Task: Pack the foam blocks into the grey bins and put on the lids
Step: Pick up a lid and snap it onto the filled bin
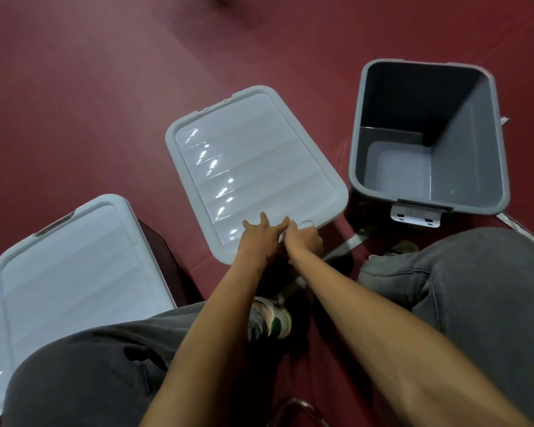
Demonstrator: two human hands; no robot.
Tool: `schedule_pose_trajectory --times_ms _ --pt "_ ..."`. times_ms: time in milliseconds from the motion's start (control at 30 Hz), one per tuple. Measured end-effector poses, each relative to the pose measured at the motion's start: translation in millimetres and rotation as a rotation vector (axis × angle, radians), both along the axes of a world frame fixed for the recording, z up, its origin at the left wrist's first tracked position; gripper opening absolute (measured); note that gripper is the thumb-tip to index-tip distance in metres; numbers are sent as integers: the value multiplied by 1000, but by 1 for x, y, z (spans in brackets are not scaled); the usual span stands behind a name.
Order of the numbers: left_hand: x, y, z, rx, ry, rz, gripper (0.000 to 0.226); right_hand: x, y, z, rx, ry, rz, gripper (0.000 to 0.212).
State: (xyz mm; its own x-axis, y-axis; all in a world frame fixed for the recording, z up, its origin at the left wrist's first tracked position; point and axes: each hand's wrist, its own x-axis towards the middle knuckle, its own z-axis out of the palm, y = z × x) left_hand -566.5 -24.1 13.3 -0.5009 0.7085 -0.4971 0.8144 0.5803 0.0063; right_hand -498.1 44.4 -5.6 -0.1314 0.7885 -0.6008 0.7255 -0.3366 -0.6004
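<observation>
A grey bin with its pale lid [253,161] on stands on the floor in front of me. Both my hands are at the lid's near edge. My left hand [256,241] lies on the lid with its fingers stretched forward. My right hand [304,238] is curled over the edge, around the white latch that shows between the two hands. To the right stands a second grey bin [469,149], open and empty, its white latch [415,215] hanging down at the front. A third bin with its lid [68,266] on is at the lower left. No foam blocks are in view.
The floor [105,103] is dark red. My knees in grey trousers [475,288] fill the lower part of the view, with one shoe [270,318] between them. Strips of tape run across the floor near the open bin.
</observation>
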Motion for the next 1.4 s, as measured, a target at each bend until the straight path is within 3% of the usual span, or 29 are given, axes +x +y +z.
schedule_pose_trajectory --times_ms 167,367,500,633,800,933,1133,1400 --pt "-11 4 9 46 -4 -45 52 -11 0 11 79 -133 15 42" --pt "-17 4 18 122 31 -68 39 -16 -12 11 120 -137 6 49" --pt "-22 4 24 125 47 -71 37 -17 -15 15 379 -143 235 33" --pt "-52 1 29 116 8 -21 27 -45 6 28 575 -147 609 21" --pt "-93 -5 28 208 -35 89 29 -93 36 36 823 -127 961 29" --pt "-119 -6 18 332 47 161 19 -137 50 25 816 -84 1078 41" --pt "-189 15 -2 396 87 260 60 -202 80 -2 788 -212 1325 64" --pt "-298 54 -38 428 175 218 59 -282 109 -48 954 -130 1177 68"
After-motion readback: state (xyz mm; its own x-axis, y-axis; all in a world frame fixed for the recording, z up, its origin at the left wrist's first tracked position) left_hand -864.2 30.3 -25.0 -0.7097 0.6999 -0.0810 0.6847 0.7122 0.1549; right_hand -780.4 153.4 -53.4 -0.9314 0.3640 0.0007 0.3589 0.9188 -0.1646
